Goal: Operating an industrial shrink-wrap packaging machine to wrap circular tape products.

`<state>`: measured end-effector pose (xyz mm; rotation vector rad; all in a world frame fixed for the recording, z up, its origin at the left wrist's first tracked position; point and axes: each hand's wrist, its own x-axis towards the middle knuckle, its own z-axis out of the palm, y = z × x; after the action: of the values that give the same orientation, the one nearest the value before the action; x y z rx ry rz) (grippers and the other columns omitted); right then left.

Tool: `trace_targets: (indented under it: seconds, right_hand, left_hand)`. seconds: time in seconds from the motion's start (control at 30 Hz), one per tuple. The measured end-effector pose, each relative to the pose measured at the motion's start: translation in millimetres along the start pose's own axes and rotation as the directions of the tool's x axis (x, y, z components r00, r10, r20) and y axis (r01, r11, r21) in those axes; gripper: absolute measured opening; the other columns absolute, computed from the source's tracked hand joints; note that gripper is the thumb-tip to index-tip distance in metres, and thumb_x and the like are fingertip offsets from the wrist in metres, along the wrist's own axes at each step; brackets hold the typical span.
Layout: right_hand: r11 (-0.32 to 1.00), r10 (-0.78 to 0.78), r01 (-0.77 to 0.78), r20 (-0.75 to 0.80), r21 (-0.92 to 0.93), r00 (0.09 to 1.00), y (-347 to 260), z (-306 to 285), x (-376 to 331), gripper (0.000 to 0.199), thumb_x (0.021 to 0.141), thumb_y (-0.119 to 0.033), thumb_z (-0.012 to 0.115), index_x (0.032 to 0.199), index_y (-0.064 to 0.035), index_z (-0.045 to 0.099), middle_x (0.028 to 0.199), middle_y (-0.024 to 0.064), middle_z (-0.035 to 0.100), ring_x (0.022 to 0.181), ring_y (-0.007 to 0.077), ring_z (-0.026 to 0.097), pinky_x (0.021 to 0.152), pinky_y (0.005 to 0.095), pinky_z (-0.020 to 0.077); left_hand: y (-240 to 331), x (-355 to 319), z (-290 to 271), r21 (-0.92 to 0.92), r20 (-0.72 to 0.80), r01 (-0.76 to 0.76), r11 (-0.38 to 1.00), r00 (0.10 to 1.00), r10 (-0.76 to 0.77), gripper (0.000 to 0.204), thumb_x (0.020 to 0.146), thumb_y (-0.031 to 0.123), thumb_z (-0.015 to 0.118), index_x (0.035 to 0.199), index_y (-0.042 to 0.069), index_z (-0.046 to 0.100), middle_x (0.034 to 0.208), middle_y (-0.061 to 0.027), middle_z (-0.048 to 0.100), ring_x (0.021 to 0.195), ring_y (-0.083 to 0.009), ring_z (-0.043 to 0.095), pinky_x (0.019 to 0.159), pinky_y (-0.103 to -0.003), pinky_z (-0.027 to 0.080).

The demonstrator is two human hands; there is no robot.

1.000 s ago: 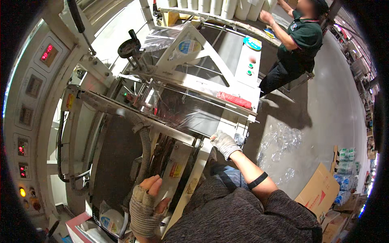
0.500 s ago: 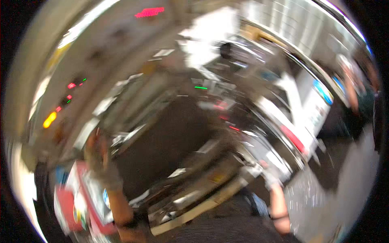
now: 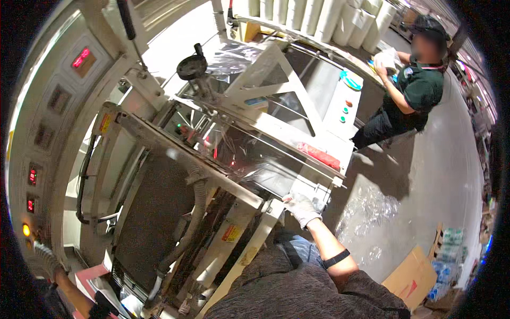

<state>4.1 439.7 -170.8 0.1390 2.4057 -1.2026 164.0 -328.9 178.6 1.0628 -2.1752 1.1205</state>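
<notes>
My right hand (image 3: 303,209), in a pale work glove, is on the front corner of the machine's metal frame (image 3: 273,208), its fingers curled over the edge. My left hand (image 3: 47,259), in a ribbed glove, reaches to the lower part of the control panel (image 3: 50,114) at the far left. Its fingers look stretched out, just below a lit yellow button (image 3: 25,229); the dark rim hides part of them. Clear film (image 3: 273,178) lies in the machine beside my right hand. A grey corrugated hose (image 3: 196,212) runs down the machine's front.
Across the machine, a co-worker (image 3: 419,80) in dark clothes holds a pale item. White rolls (image 3: 319,18) stand behind. Crumpled clear film (image 3: 369,207) lies on the floor at right, and a cardboard piece (image 3: 411,276) near the lower right. A triangular white frame (image 3: 287,85) rises from the machine.
The view has swung and sharpened from a blur. My left hand has moved further left, to the control panel. My right hand stays by the frame's corner.
</notes>
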Motion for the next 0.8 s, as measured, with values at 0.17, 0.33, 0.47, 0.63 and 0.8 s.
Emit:
trace_targets:
  seconds: [0.17, 0.33, 0.47, 0.63, 0.8]
  right_hand:
    - [0.996, 0.093, -0.093, -0.031, -0.012, 0.995, 7.2, -7.1, -7.1, 0.020, 0.075, -0.028, 0.058, 0.083, -0.0102, 0.065, 0.089, 0.0119, 0.062, 0.086, 0.0284, 0.059, 0.075, 0.0363, 0.0452]
    - [0.998, 0.010, -0.015, -0.073, -0.065, 0.997, 32.3, -6.0, -7.9, 0.022, 0.075, -0.032, 0.061, 0.085, -0.0125, 0.064, 0.078, 0.0101, 0.062, 0.066, 0.0228, 0.057, 0.062, 0.0332, 0.0451]
    - [0.996, 0.079, -0.084, -0.134, -0.031, 0.988, 18.7, -15.5, -11.8, 0.019, 0.077, -0.031, 0.059, 0.082, -0.0130, 0.064, 0.076, 0.0110, 0.062, 0.071, 0.0262, 0.060, 0.064, 0.0344, 0.0462]
    - [0.985, 0.142, -0.129, -0.122, 0.112, 0.982, 1.3, -26.9, -3.2, 0.024, 0.082, -0.029, 0.058, 0.089, -0.0065, 0.062, 0.063, 0.0041, 0.057, 0.042, 0.0118, 0.048, 0.043, 0.0264, 0.0401]
    - [0.992, 0.054, -0.031, -0.190, 0.122, 0.980, -10.3, -29.9, 12.4, 0.024, 0.080, -0.030, 0.059, 0.087, -0.0069, 0.062, 0.063, 0.0055, 0.057, 0.042, 0.0134, 0.049, 0.045, 0.0279, 0.0416]
  left_hand:
    - [17.9, 16.7, -0.1, -0.025, -0.080, -0.030, 0.999, 0.996, 0.028, 0.038, 0.085, 0.020, 0.050, 0.117, 0.000, 0.046, 0.104, -0.0154, 0.054, 0.096, -0.0247, 0.055, 0.079, -0.032, 0.046]
    - [4.3, 5.2, -7.3, -0.010, -0.086, -0.065, 0.998, 0.994, 0.064, 0.039, 0.088, 0.024, 0.047, 0.119, 0.000, 0.046, 0.110, -0.0166, 0.054, 0.100, -0.0266, 0.055, 0.082, -0.033, 0.045]
    - [-1.2, -1.3, -18.9, -0.005, -0.080, -0.117, 0.993, 0.990, 0.117, 0.040, 0.090, 0.026, 0.044, 0.119, 0.000, 0.047, 0.115, -0.0175, 0.054, 0.102, -0.0280, 0.054, 0.084, -0.034, 0.045]
    - [5.4, -1.9, 7.6, -0.103, -0.069, -0.338, 0.936, 0.941, 0.332, 0.040, 0.091, 0.024, 0.044, 0.123, 0.000, 0.044, 0.120, -0.0163, 0.052, 0.109, -0.0268, 0.051, 0.089, -0.033, 0.041]
    - [154.0, -50.0, -106.4, -0.816, 0.055, -0.129, 0.564, 0.953, 0.298, 0.027, 0.088, 0.016, 0.051, 0.108, -0.001, 0.054, 0.100, -0.0113, 0.059, 0.091, -0.0181, 0.055, 0.082, -0.029, 0.043]
